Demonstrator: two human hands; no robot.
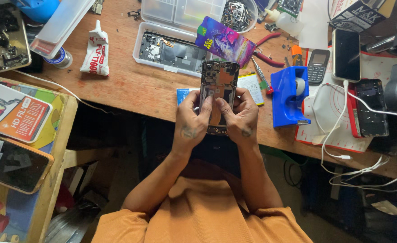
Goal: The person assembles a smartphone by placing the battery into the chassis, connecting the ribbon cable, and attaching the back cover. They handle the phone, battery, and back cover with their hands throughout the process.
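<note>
From the head camera, you are holding an opened phone [218,92] with its back cover off, upright in both hands just over the near edge of the wooden bench [131,90]. Your left hand [191,123] is wrapping the phone's left edge, fingers curled behind and thumb pressing on the exposed inner parts. Your right hand [242,119] is clamping the right edge the same way, its thumb lying beside the other on the lower middle of the board.

Taking the phone as the landmark: a blue tape dispenser [288,94] is sitting just to its right, red-handled pliers [266,56] are lying beyond it to the right, a clear tray [171,51] holding another stripped phone is lying just behind it, and a white glue tube [97,51] is resting well to its left.

The phone is looking light and stiff but fragile, with bare circuitry and thin ribbon cables. You are best gripping it by the frame edges, pressing only lightly on the inside.
</note>
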